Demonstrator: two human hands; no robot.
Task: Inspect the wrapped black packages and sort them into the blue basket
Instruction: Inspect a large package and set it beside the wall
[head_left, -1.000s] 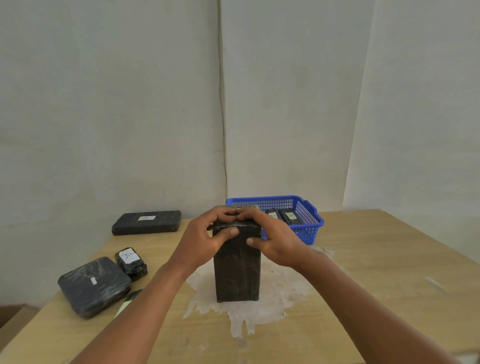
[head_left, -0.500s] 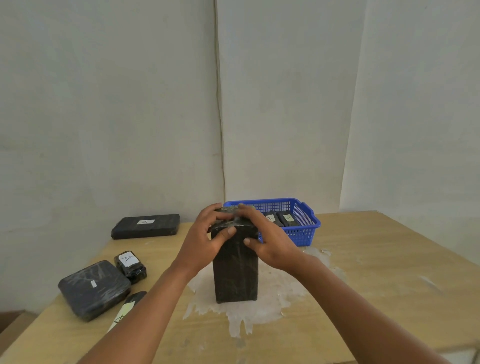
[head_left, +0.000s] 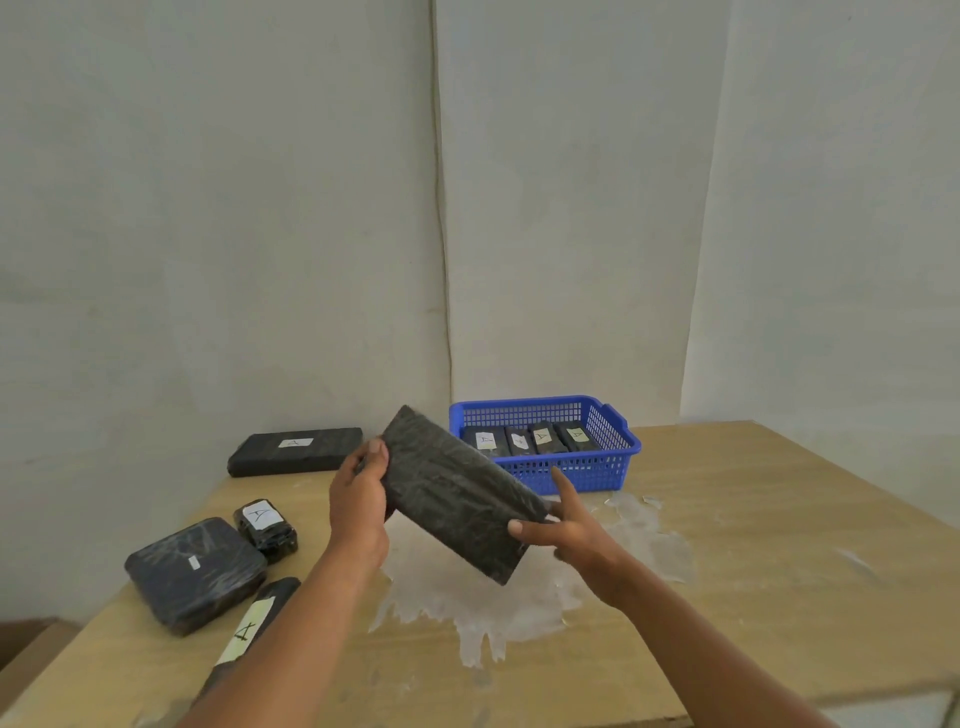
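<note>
Black package (head_left: 457, 493) held tilted above desk (head_left: 753, 545), left of blue basket (head_left: 618, 457); left hand (head_left: 358, 499) grips upper end, right hand (head_left: 566, 525) lower end. Judged rigid, hefty, film slick; ends best gripped.

A bare makeshift sorting room: a plain plywood table (head_left: 753, 519) pushed into the corner of unpainted whitish walls (head_left: 208, 208), with a blue basket (head_left: 597, 475) of labelled black packages (head_left: 540, 439) at the table's far edge.

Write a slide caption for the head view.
Both hands hold a tilted black package before the blue basket.
</note>
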